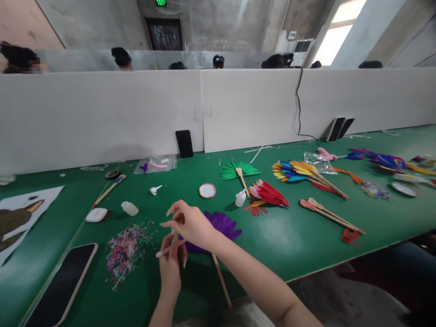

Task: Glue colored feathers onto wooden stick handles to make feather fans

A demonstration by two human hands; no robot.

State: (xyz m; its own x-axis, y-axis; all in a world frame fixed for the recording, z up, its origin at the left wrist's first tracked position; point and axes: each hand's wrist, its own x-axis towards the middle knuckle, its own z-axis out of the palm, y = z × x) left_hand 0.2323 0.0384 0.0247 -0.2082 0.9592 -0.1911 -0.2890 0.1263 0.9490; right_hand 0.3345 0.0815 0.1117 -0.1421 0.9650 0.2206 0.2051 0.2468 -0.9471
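Note:
My left hand (171, 263) is closed around a thin pale pink stick (163, 252), which juts out to the left between the fingers. Just above it, my right hand (192, 225) is bent with thumb and fingers drawn together near the left fingertips; whatever it pinches is too small to make out. Behind and below the hands lies a purple feather fan (225, 225), partly covered by the right hand and forearm. Its wooden handle (222, 281) points toward the table's front edge. Left of the hands spreads a pile of small multicoloured flakes (126, 250).
A phone (64, 286), a white case (97, 215) and a small bottle (130, 208) lie at left. Beyond the hands are a round lid (207, 190), a glue bottle (240, 198), a green feather fan (235, 171) and red feathers (269, 194). A white partition (255, 109) borders the green table.

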